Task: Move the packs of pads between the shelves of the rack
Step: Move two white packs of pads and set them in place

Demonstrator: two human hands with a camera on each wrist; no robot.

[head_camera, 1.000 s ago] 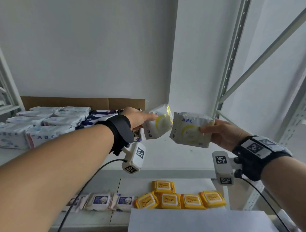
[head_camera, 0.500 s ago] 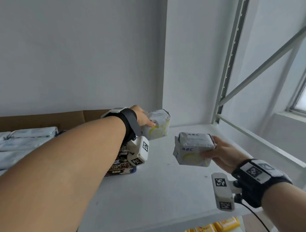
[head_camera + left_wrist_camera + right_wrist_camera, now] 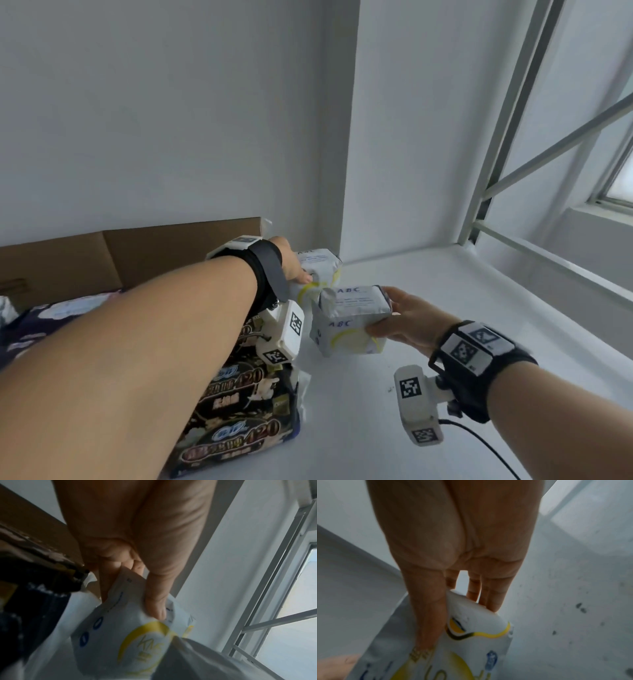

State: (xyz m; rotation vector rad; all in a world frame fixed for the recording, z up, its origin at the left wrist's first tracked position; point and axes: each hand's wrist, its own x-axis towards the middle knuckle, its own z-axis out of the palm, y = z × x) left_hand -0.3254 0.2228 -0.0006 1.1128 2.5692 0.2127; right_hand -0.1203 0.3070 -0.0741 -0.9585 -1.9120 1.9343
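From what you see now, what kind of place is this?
Probably a storeroom: a white metal shelf on a rack upright, stacked dark packs beside a cardboard box, and a white pad pack in each hand.

A brown cardboard sheet (image 3: 144, 250) is standing along the white back wall (image 3: 171, 109). A white wall column (image 3: 404, 120) is projecting at the corner. At right, a window (image 3: 621, 178) is admitting daylight. A black cable (image 3: 479, 442) is trailing toward the lower edge, past small dark specks (image 3: 580, 607).
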